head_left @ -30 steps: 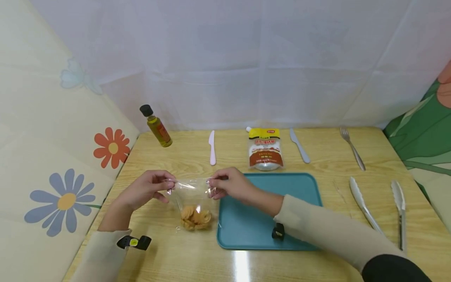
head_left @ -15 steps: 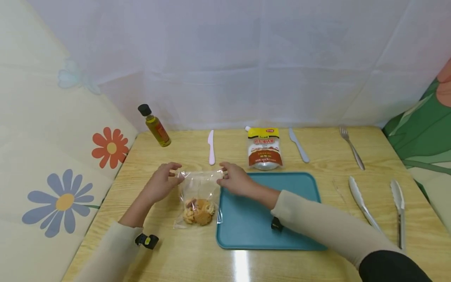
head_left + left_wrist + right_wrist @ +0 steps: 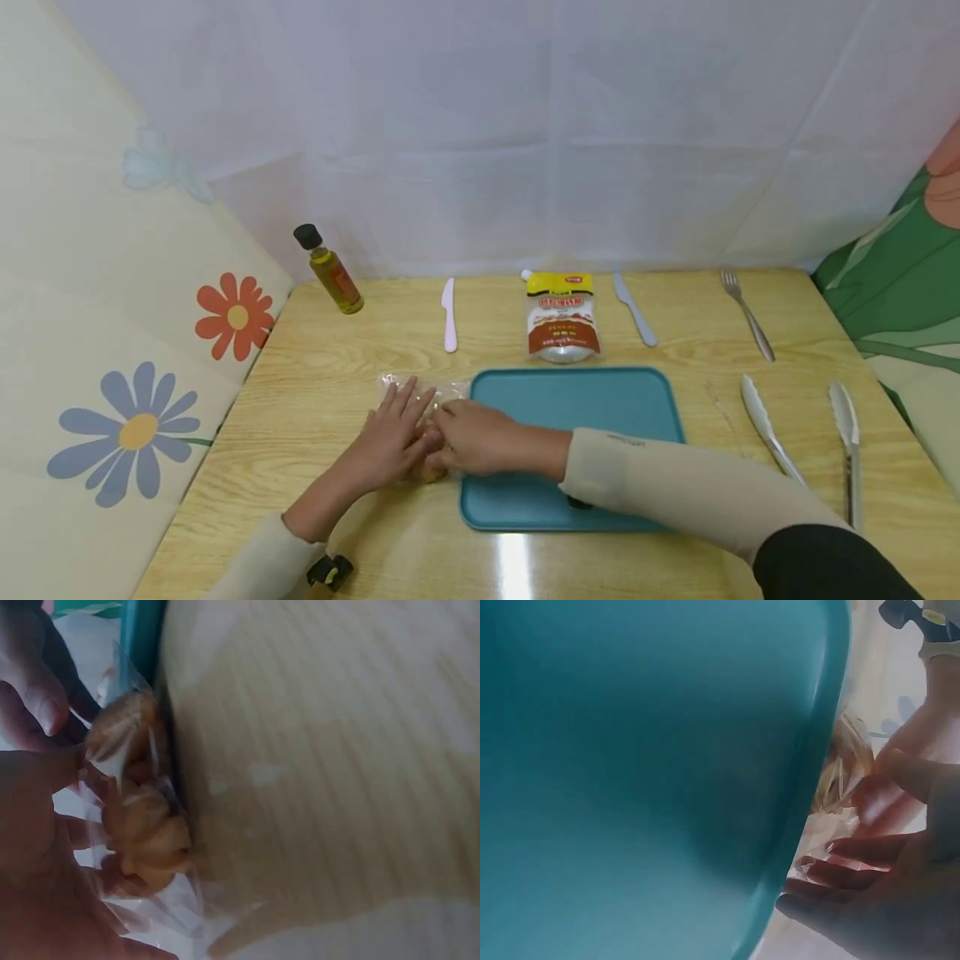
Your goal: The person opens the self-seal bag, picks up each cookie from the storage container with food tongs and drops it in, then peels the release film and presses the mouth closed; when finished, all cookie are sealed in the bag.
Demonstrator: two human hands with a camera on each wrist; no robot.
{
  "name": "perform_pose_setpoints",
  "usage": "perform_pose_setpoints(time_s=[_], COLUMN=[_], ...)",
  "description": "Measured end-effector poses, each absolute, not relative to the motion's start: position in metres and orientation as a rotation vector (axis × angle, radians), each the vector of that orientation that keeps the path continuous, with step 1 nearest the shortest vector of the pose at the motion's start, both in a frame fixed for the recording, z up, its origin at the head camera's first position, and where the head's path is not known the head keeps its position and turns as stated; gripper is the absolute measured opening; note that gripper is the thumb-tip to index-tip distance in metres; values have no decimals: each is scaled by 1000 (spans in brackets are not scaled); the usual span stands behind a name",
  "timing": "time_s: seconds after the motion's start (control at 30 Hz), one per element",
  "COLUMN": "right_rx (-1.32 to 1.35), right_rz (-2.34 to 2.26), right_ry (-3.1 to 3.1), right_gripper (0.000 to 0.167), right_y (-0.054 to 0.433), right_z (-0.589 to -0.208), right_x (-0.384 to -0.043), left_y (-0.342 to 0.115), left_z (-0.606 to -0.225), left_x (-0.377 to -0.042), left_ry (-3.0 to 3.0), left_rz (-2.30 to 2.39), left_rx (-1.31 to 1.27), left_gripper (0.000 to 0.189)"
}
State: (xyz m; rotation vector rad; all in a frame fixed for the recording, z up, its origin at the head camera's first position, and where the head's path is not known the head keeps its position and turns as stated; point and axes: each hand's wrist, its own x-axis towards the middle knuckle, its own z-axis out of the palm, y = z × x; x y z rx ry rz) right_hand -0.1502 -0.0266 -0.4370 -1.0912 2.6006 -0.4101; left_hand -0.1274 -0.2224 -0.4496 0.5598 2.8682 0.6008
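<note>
A clear plastic bag (image 3: 455, 387) with golden-brown cookies (image 3: 154, 836) inside lies on the table, left of a teal tray (image 3: 592, 396). My left hand (image 3: 386, 443) reaches over the bag with its fingers spread and mostly straight. From the right, my right hand (image 3: 480, 437) meets it over the bag, thumb and fingers apart in the right wrist view. The two hands cover most of the cookies in the head view. In the left wrist view, the bag's film wraps the cookies close beside the left fingers (image 3: 71, 829).
Along the back stand an oil bottle (image 3: 335, 279), a pink knife (image 3: 449, 317), a printed pouch (image 3: 562, 321), a grey knife (image 3: 636, 310) and a fork (image 3: 748, 315). Metal tongs (image 3: 772, 429) and a second metal utensil (image 3: 850, 450) lie on the right.
The bag was held up by its top corners, then lowered to the table. Both hands have let go of the corners and moved down and together over the cookies.
</note>
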Motion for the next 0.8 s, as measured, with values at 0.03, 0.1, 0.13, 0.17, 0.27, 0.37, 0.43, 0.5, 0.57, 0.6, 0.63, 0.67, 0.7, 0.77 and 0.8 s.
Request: perform_pose_setpoints(time_s=[0.03,0.1,0.13,0.17,0.27,0.37,0.43,0.5,0.57,0.6,0.63,0.67,0.7,0.77,0.8], right_rx=[-1099,-1090,-1082,-1069,-1004,-951,-936,-930,-927,-925,-925,-924,-924,-923,-923], right_rz=[-389,-343,-326,-309,-265,-208,-170,-133,-115,-109,-102,-94,-87,-70,-60], right_ry=[2605,2615,2621,2626,2624,2639,2644,2647,2638,2634,2631,2629,2627,2623,2622], right_gripper=[70,75,78,81,88,91,92,92,91,91,91,91,91,91,91], right_y=[-29,-33,-35,-36,-40,-41,-41,-40,-40,-40,-40,-40,-40,-40,-40], right_z=[-438,-441,-442,-443,-446,-448,-449,-450,-451,-451,-451,-452,-452,-453,-453], right_x=[-151,-151,-152,-152,-155,-158,-160,-162,-164,-164,-165,-165,-166,-166,-167], left_y=[-225,-229,-230,-232,-236,-238,-240,-240,-241,-241,-241,-241,-241,-240,-240], left_z=[-451,-453,-454,-454,-456,-457,-458,-458,-458,-458,-458,-458,-457,-457,-457], left_x=[-128,-129,-130,-131,-134,-139,-143,-146,-148,-149,-150,-151,-152,-154,-154], left_ry=[2860,2859,2866,2873,2897,2914,2910,2895,2873,2864,2854,2845,2839,2824,2815], left_rz=[572,524,505,489,438,402,399,404,409,407,403,398,392,375,369], left_rx=[547,534,537,541,556,575,581,587,591,591,589,589,590,589,585], left_gripper=[67,69,70,70,70,70,71,72,73,73,73,73,72,73,73])
